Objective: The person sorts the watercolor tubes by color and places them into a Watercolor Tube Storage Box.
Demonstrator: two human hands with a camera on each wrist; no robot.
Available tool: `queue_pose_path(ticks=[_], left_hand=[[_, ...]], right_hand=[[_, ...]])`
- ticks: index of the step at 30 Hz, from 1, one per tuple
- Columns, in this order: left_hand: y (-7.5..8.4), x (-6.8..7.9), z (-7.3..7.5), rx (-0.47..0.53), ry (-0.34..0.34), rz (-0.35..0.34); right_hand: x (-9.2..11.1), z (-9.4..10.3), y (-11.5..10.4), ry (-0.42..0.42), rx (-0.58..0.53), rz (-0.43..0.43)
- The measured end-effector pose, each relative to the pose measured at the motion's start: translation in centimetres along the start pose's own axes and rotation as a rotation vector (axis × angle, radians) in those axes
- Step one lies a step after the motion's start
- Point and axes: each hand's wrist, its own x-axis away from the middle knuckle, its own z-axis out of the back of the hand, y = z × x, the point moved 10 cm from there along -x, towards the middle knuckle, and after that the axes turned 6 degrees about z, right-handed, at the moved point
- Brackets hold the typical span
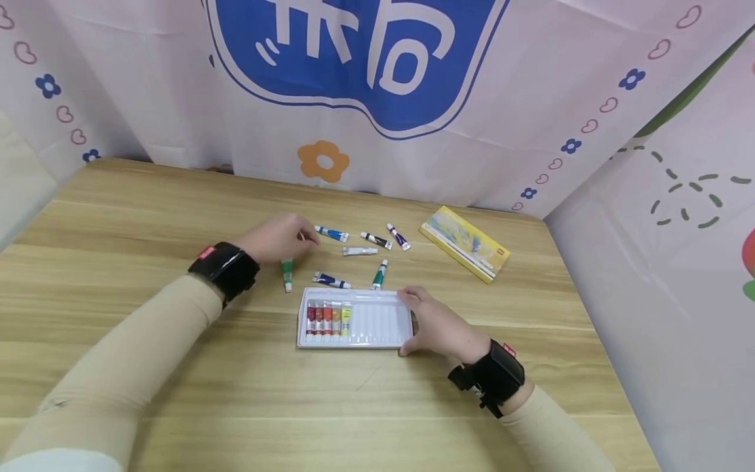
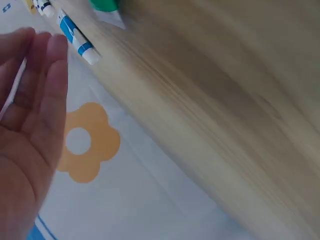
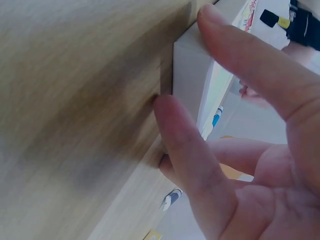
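A white plastic tray [image 1: 383, 318] lies on the table with several paint tubes, reds, orange and yellow, side by side in its left part; the slots to their right hold none. At the tray's right end my right hand [image 1: 439, 328] grips it, thumb on the near edge and fingers at the far corner. My left hand [image 1: 277, 237] hovers beyond the tray, fingers together and bent a little, nothing visible in them. Its fingertips are close to a blue paint tube [image 1: 331, 233]. A green paint tube [image 1: 287, 275] lies just below that hand.
Loose paint tubes lie beyond the tray: a black one [image 1: 376, 240], a purple one [image 1: 398, 236], a white one [image 1: 360, 251], a dark blue one [image 1: 331, 280] and a teal one [image 1: 380, 274]. Back right is a yellow box [image 1: 464, 244]. A printed cloth [image 1: 177, 98] hangs behind the table.
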Motion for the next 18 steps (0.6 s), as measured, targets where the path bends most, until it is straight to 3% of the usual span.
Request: queue_pose_path(ticks=[4, 8, 12, 18], left_hand=[[-0.3, -2.3, 0.3, 0.029, 0.056, 0.082], [0.4, -4.3, -0.3, -0.001, 0.052, 0.099], [1.4, -5.5, -1.3, -0.081, 0.044, 0.06], [2.6, -6.1, -2.1, -0.193, 0.041, 0.022]], right_hand=[[0.0, 0.0, -0.1, 0.007, -0.003, 0.005], [0.1, -0.2, -0.1, 0.008, -0.016, 0.002], [0.1, -0.1, 0.0, 0.008, -0.015, -0.013], [0.2, 0.1, -0.2, 0.004, -0.013, -0.003]])
